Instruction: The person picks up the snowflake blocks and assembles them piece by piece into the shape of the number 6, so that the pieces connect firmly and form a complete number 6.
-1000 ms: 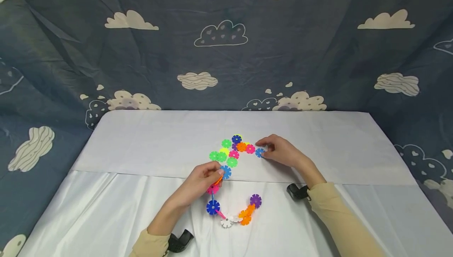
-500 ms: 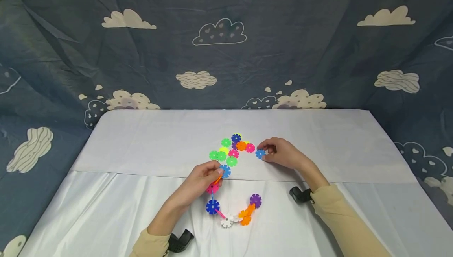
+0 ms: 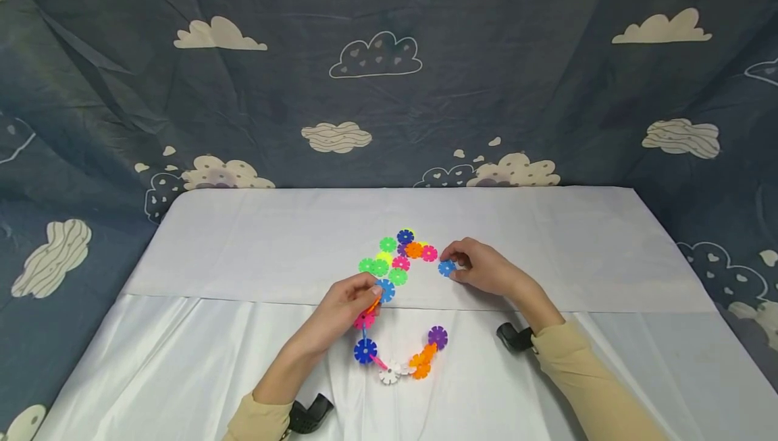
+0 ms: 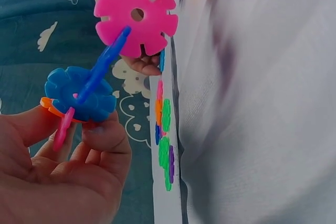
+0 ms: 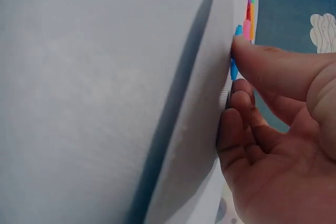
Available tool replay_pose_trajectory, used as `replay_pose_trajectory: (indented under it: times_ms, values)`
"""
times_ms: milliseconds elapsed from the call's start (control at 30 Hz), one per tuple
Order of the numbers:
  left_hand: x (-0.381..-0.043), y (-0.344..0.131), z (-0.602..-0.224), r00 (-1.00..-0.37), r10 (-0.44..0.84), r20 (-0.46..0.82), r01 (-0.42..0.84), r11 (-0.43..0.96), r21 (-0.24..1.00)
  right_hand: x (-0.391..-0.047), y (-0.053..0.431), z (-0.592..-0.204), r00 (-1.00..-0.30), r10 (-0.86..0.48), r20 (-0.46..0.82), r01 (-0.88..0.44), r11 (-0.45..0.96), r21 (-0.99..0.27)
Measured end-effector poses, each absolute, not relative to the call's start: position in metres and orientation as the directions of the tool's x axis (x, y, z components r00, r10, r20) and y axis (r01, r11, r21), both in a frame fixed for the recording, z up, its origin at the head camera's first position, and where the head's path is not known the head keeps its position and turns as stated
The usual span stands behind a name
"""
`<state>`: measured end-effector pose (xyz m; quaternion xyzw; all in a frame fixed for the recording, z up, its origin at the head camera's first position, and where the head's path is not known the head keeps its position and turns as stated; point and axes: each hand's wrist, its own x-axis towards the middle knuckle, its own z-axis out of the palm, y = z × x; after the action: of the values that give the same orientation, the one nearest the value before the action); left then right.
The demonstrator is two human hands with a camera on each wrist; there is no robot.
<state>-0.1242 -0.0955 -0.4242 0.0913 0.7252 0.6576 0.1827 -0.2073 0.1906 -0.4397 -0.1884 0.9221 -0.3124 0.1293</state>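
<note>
My left hand (image 3: pixel 348 307) pinches one end of a chain of notched plastic snowflake discs, gripping it by a light blue disc (image 3: pixel 385 290) and an orange one. From there the chain runs down through a pink disc (image 4: pixel 136 17), a dark blue disc (image 3: pixel 365 351), white discs (image 3: pixel 390 374) and orange discs (image 3: pixel 421 366) to a purple disc (image 3: pixel 437 338). At the right of the loose pile, my right hand (image 3: pixel 486 269) holds a single blue disc (image 3: pixel 446 268) between thumb and fingers, low at the tabletop. Its far side is hidden in the right wrist view.
Beyond the left hand lie several loose discs, among them green (image 3: pixel 398 276), dark blue (image 3: pixel 405 237), orange (image 3: pixel 414 250) and pink (image 3: pixel 429 253) ones. A white cloth (image 3: pixel 243 245) covers the table, and a dark cloud-print curtain (image 3: pixel 377 103) hangs behind it.
The right hand and its blue disc have shifted slightly towards the person. The left hand has risen a little, and the free end of the chain has moved slightly up with it.
</note>
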Motion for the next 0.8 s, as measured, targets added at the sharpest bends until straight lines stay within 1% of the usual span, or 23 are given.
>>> replay_pose_trajectory:
  times_ms: [200, 467, 633, 800]
  values:
    - [-0.124, -0.095, -0.4243, -0.918, 0.366, -0.151, -0.115, 0.119, 0.986, -0.2064, 0.1912, -0.4394, -0.89, -0.431, -0.151, -0.252, 0.74, -0.624]
    - [-0.1236, -0.0952, -0.424, -0.918, 0.366, -0.155, -0.121, 0.113, 0.986, -0.2046, 0.1914, -0.4394, -0.878, -0.451, -0.16, -0.267, 0.739, -0.619]
    - [-0.1236, -0.0949, -0.4252, -0.923, 0.358, -0.143, -0.111, 0.108, 0.988, -0.2061, 0.1933, -0.4363, -0.865, -0.456, -0.212, -0.238, 0.742, -0.626]
    - [-0.1237, -0.0946, -0.425, -0.923, 0.359, -0.137, -0.107, 0.102, 0.989, -0.2042, 0.1982, -0.4361, -0.866, -0.451, -0.217, -0.226, 0.739, -0.634]
